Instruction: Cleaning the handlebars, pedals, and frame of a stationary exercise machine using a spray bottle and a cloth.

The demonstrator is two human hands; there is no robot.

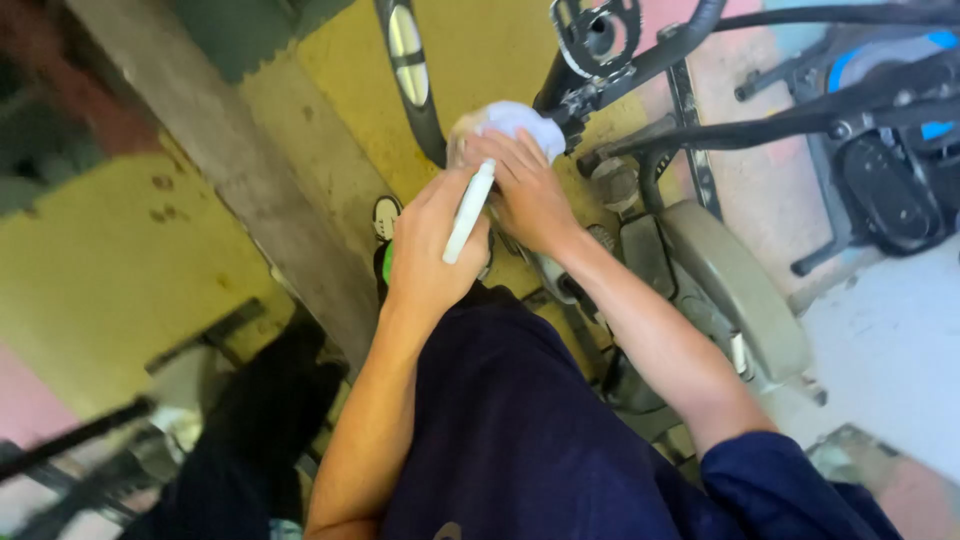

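My left hand (430,245) grips a slim white tube or spray bottle (468,212), its upper end pointing at a white cloth (515,122). My right hand (528,195) presses that crumpled white cloth against a black part of an exercise bike frame (640,60) just below a black pedal (597,33). Both hands are close together, fingers overlapping near the cloth. My dark blue trousers fill the lower middle of the view.
The bike's grey flywheel cover (740,290) lies right of my right forearm. Another black and blue machine (890,150) stands at the far right. A grey concrete strip (240,170) crosses the yellow floor at left. Black bars lie at the lower left (80,440).
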